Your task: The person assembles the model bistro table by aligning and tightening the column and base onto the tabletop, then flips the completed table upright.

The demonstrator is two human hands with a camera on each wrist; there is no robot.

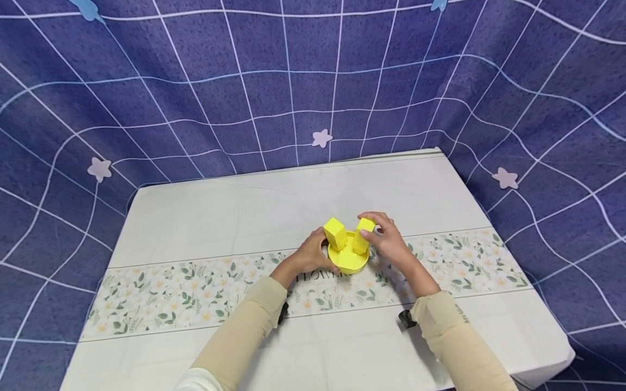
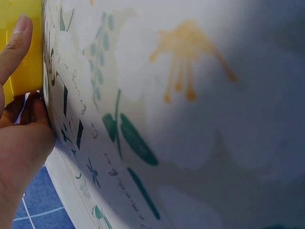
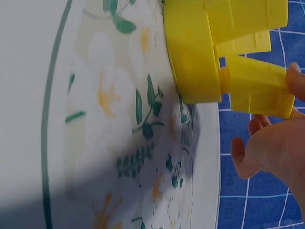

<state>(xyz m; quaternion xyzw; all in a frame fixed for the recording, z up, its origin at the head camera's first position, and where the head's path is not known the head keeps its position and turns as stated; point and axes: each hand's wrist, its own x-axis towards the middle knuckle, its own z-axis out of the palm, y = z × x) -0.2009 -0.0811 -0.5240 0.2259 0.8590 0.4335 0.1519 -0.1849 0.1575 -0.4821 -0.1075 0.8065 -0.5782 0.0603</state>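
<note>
A round, shallow yellow base (image 1: pixel 348 264) sits on the table with yellow tapered blocks standing up from it. My left hand (image 1: pixel 309 254) curls around the base's left side; its thumb (image 2: pixel 18 45) lies against the yellow plastic. Close above that hand, one yellow block (image 1: pixel 335 232) leans outward at the back left. With thumb and fingertips, my right hand (image 1: pixel 391 243) pinches the top of another yellow block (image 3: pixel 259 87) at the right. A narrow peg (image 3: pixel 224 79) shows between this block's lower end and the base.
A white tablecloth (image 1: pixel 205 217) with a floral band (image 1: pixel 195 296) and dark lettering covers the table. Blue gridded curtain (image 1: pixel 274 98) with star shapes hangs behind and at both sides. Black wrist straps (image 1: pixel 407 319) show at the sleeves.
</note>
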